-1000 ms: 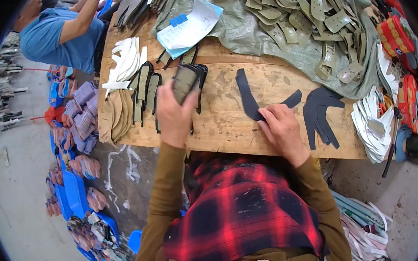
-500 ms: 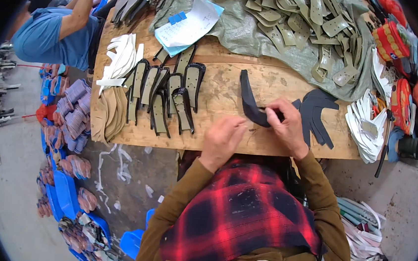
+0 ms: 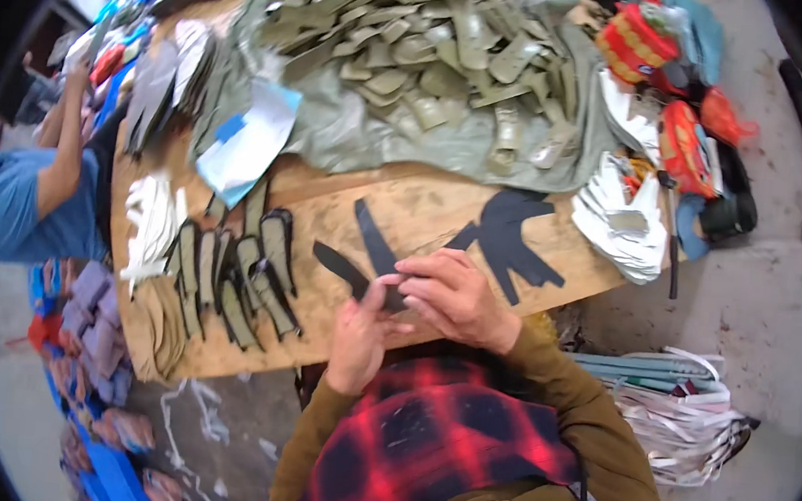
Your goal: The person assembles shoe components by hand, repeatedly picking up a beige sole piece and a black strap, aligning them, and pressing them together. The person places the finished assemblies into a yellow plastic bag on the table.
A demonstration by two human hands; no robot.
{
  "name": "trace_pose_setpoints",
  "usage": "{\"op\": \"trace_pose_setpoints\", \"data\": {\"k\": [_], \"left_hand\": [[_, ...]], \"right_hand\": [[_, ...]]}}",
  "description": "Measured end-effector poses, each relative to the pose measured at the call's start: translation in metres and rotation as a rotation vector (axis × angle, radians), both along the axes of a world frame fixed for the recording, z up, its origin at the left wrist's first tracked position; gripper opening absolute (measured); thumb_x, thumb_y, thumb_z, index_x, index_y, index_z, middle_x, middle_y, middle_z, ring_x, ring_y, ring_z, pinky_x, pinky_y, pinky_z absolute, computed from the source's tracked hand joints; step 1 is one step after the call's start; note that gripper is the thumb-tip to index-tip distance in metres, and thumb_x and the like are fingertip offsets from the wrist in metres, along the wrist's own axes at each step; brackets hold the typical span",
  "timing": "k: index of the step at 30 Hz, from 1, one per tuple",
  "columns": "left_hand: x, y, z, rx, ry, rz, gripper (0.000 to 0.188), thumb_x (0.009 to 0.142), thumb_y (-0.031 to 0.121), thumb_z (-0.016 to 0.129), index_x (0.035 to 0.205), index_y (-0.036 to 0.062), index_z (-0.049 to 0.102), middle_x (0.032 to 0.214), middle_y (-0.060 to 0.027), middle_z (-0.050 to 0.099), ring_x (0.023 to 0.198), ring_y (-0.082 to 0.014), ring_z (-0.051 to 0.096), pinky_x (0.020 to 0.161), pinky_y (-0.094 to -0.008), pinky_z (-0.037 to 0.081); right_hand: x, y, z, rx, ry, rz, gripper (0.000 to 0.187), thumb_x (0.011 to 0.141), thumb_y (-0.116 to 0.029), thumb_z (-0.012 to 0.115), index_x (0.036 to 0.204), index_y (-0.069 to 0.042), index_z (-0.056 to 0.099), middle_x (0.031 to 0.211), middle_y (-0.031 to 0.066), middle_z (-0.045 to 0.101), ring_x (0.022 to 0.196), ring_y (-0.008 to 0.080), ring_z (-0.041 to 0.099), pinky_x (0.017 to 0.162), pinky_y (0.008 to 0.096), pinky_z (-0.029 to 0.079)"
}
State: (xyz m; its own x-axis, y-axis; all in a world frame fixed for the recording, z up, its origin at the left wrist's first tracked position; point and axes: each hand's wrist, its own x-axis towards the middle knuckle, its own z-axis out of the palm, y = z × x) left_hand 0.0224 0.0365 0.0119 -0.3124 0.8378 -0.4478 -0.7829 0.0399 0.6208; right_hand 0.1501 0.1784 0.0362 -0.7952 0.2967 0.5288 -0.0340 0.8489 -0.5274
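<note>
Just above the table's front edge, my right hand [image 3: 462, 299] pinches a black curved strip [image 3: 340, 268] of thin, flexible-looking material. My left hand [image 3: 361, 342] meets it at the same spot, thumb and forefinger closing on the strip while its other fingers reach toward the right hand. A second black length [image 3: 375, 237] runs up and away from the fingers; whether it belongs to the same strip is hidden by the hands. Beside my right hand lies a fanned stack of black curved pieces [image 3: 515, 234]. Left of my hands are several olive plates with black edging [image 3: 248, 275].
Olive perforated plates [image 3: 438, 49] are heaped on a green sheet [image 3: 334, 140] at the back. White strips [image 3: 150, 224] and tan pieces [image 3: 161, 325] lie at the left, white pieces [image 3: 618, 222] at the right. A person in a blue shirt [image 3: 38, 204] works at the far left.
The view has swung, so the table appears tilted. My left hand has come in from beside the strip to meet the right hand at it. A second black arm now shows.
</note>
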Motion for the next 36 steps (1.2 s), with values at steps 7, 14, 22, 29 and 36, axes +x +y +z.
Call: {"op": "trace_pose_setpoints", "data": {"k": [7,14,22,29,36], "left_hand": [[-0.020,0.005,0.029,0.033,0.032,0.068,0.037,0.102,0.026,0.049,0.128,-0.0002,0.053,0.125,-0.0120,0.061,0.103,-0.0210,0.066,0.069,-0.0274,0.060],[-0.018,-0.011,0.023,0.133,-0.188,0.095,0.033,0.103,0.019,0.048,0.130,0.0005,0.051,0.135,-0.0125,0.053,0.115,-0.0205,0.059,0.101,-0.0332,0.050],[-0.010,-0.024,0.032,0.068,-0.334,0.083,0.035,0.103,0.020,0.047,0.128,-0.0041,0.051,0.132,-0.0134,0.054,0.119,-0.0220,0.056,0.107,-0.0367,0.047],[-0.002,-0.024,0.037,0.061,-0.297,0.016,0.038,0.105,0.023,0.043,0.129,-0.0043,0.052,0.132,-0.0128,0.055,0.121,-0.0198,0.054,0.109,-0.0386,0.043],[-0.002,-0.030,0.034,0.146,-0.357,0.066,0.042,0.105,0.029,0.042,0.133,-0.0015,0.048,0.131,-0.0125,0.056,0.122,-0.0208,0.054,0.110,-0.0408,0.041]], "right_hand": [[0.054,0.166,-0.008,-0.111,-0.252,-1.165,0.036,0.088,-0.036,0.063,0.097,-0.002,0.062,0.092,0.0199,0.065,0.085,0.0359,0.064,0.071,0.0454,0.048],[0.082,0.210,-0.061,-0.379,-0.293,-0.976,0.039,0.083,-0.036,0.069,0.085,0.002,0.063,0.070,0.0142,0.063,0.067,0.0212,0.064,0.061,0.0360,0.048],[0.024,0.038,0.021,-1.024,0.328,-0.382,0.020,0.092,-0.010,0.063,0.109,0.000,0.058,0.094,0.0092,0.066,0.070,0.0161,0.064,0.064,0.0281,0.052],[0.002,-0.026,0.022,-0.869,-0.050,0.076,0.036,0.090,-0.008,0.066,0.122,0.000,0.053,0.105,0.0078,0.064,0.096,0.0165,0.062,0.085,0.0302,0.049],[0.003,-0.033,0.014,-1.137,-0.012,0.014,0.036,0.094,-0.006,0.060,0.126,0.001,0.046,0.115,0.0090,0.060,0.106,0.0158,0.058,0.094,0.0307,0.045]]}}
